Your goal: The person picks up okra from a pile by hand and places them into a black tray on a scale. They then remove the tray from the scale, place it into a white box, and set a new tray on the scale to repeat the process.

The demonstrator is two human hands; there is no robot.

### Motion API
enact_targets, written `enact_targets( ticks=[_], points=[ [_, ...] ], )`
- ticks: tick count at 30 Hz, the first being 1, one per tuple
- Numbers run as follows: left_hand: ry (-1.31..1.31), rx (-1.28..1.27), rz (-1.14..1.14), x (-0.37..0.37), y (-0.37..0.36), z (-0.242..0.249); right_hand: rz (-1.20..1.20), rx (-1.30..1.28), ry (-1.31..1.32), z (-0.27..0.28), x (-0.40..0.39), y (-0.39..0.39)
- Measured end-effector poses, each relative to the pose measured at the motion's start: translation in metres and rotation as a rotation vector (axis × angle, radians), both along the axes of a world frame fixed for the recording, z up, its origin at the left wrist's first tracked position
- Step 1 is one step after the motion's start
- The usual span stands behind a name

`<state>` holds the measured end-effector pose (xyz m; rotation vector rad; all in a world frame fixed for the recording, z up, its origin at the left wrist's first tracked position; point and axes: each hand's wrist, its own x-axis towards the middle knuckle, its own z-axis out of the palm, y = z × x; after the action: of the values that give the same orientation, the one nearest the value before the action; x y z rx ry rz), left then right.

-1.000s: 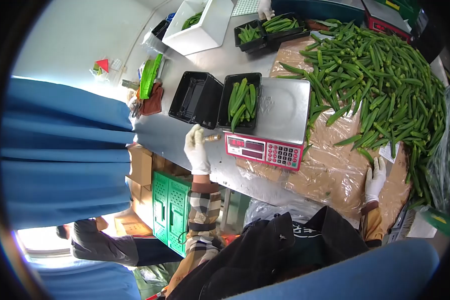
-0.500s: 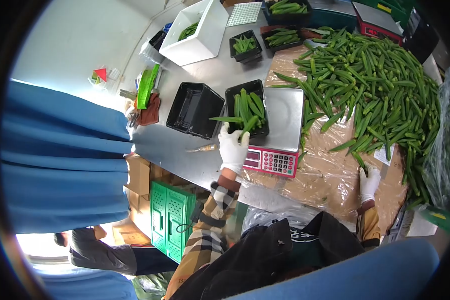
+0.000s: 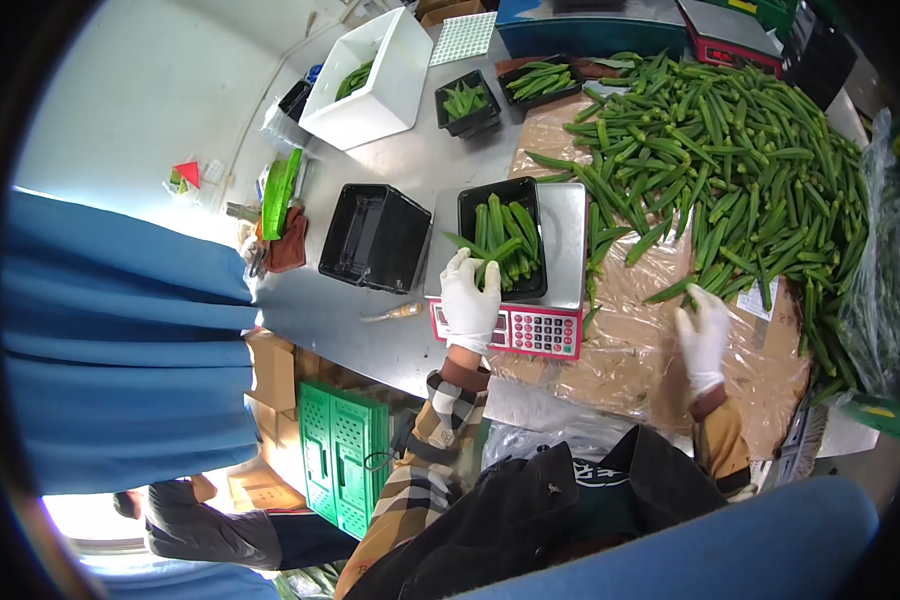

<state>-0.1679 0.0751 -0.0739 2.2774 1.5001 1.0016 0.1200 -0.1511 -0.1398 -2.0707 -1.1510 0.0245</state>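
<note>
My left hand [image 3: 470,303], in a white glove, is closed on an okra pod [image 3: 507,250] at the near left rim of a black tray [image 3: 542,225]. More okra pods lie side by side in that tray. It stands on the metal platform of a scale [image 3: 567,240], whose red-framed keypad is partly covered by my left hand. At the near edge of the big okra pile [image 3: 740,180], my gloved right hand [image 3: 705,335] has its thumb and fingers around what looks like the tip of an okra pod, mostly hidden by the glove.
An upright black tray stack [image 3: 375,238] stands left of the scale, near a wooden-handled tool [image 3: 398,312]. Filled black trays [image 3: 467,104] and a white box [image 3: 370,80] are farther back. Another scale [image 3: 730,40] sits beyond the pile. A person [image 3: 210,520] is at lower left.
My right hand has moved left and away from me along the pile's edge. My left hand stays at the tray, its pod drawn further in over the others. The view has shifted slightly.
</note>
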Motion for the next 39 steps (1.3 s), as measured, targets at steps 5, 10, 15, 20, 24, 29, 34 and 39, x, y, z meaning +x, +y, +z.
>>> enact_targets(
  ticks=[5,10,15,20,24,29,34,39],
  points=[
    [-0.461,-0.074,0.086,0.008,0.005,-0.004,0.444,0.230,0.011,0.079,-0.084,0.112],
    [-0.521,-0.167,0.149,0.009,-0.005,0.005,0.454,-0.126,-0.363,0.064,-0.127,0.203],
    [-0.522,-0.084,0.162,0.015,0.000,-0.010,0.297,-0.398,-0.599,0.064,-0.141,0.233],
    [-0.540,-0.097,0.144,0.019,0.007,-0.007,0.284,-0.028,0.027,0.064,-0.091,0.205],
    [-0.347,-0.124,0.086,0.025,0.011,-0.019,0.331,0.059,0.905,0.102,-0.026,0.090],
    [0.161,0.064,-0.032,0.040,0.006,-0.035,0.126,-0.215,1.187,0.075,0.054,-0.137],
    [0.197,0.049,-0.152,0.067,-0.025,-0.026,0.081,-0.890,0.803,0.052,0.099,-0.332],
    [0.152,0.020,-0.296,0.093,-0.056,-0.020,-0.153,-0.403,0.541,0.041,0.081,-0.241]
  ],
)
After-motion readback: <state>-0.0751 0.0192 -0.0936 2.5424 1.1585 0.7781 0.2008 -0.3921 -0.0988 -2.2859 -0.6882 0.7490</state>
